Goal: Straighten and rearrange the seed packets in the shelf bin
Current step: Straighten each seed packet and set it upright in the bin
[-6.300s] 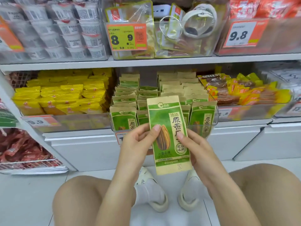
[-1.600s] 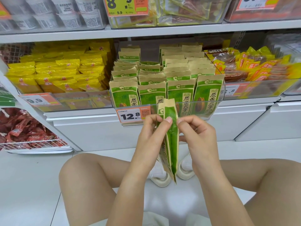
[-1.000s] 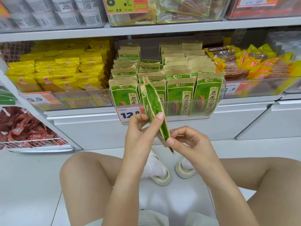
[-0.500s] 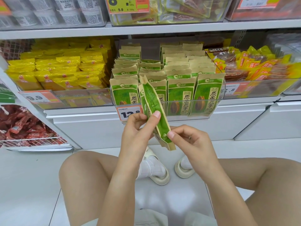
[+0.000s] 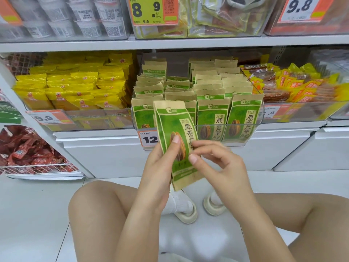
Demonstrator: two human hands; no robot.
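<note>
Kraft-paper green seed packet [image 5: 176,140], flat oblong | left hand [image 5: 160,167] grips it | right hand [image 5: 217,163] fingertips pinch its edge

One green seed packet [image 5: 176,140] is in two hands. Behind the hands, three packets [image 5: 213,120] stand in the bin's front row.

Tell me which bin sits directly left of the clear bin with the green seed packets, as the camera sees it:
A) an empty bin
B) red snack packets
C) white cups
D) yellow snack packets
D: the bin of yellow snack packets stands beside the clear bin of green seed packets, on its left in the head view, on the same shelf.
</note>
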